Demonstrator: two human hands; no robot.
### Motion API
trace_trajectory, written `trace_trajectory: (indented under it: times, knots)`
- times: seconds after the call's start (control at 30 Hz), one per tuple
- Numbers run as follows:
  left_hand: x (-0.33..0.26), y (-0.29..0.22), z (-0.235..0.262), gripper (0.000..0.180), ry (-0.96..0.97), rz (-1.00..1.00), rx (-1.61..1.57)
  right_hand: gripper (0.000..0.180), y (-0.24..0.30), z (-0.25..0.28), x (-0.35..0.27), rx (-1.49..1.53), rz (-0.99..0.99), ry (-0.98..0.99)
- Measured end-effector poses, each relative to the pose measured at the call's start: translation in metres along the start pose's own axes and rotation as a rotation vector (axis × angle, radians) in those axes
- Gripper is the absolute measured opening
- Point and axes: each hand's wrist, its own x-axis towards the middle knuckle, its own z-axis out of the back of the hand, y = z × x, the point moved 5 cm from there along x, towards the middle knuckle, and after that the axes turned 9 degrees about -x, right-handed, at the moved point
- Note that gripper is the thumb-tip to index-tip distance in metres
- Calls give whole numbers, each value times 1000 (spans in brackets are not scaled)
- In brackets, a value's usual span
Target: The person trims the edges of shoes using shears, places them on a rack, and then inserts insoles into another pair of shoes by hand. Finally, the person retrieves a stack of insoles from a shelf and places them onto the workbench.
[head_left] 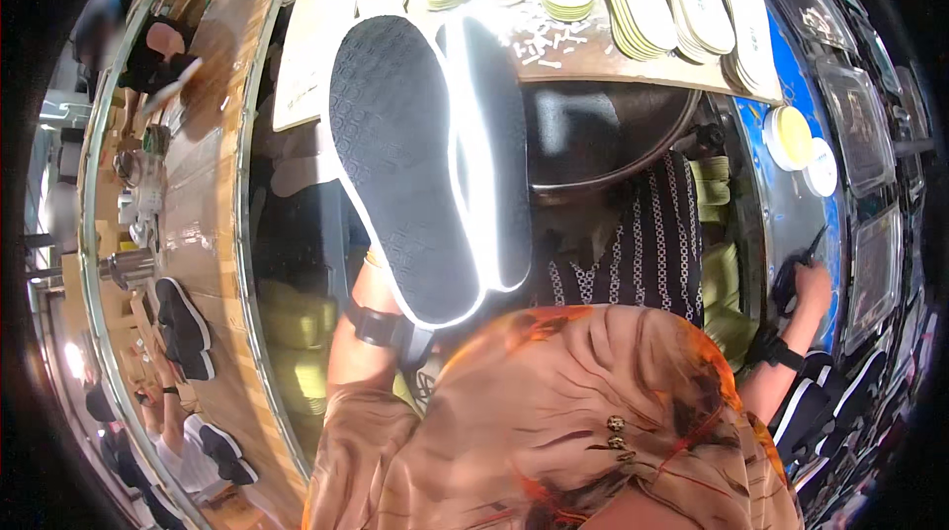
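Observation:
My left hand (pixel 372 278) comes up behind a pair of shoes with dark soles and white edges, and its fingers are mostly hidden by them. The nearer dark sole (pixel 400 154) faces me, and the second shoe (pixel 506 154) stands close on its right, washed out by glare. Over at the right, my right hand (pixel 813 288) is closed around a dark pointed tool (pixel 817 245) at the blue surface; its exact kind is unclear. Beyond the shoes, stacks of white and yellow-green insoles (pixel 633 11) lie on a pale board (pixel 732 80).
Small white bits (pixel 544 41) are scattered on the board. Below it sits a large dark basin (pixel 613 144). A round yellow-and-white tub (pixel 789 137) and a white lid (pixel 820 169) rest on the blue surface. At left, dark shoes (pixel 183 327) lie on a wooden bench (pixel 203 233), with another person beyond.

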Motion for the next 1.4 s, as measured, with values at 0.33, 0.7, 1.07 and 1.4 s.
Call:
trace_trajectory:
  times: [0.33,0.7,1.07,1.4]
  knots:
    - [21,-15,-57,38,239,-138,57,55,234,143,-149,868,1327,316]
    - [-7,-135,-168,35,708,-278,1274,33,263,160,-85,860,1574,-336]
    - [79,-91,-412,48,707,-989,1355,28,239,171,41,403,1271,-391]
    - [100,-68,-427,12,662,-1323,1373,7,231,157,23,504,1183,-806]
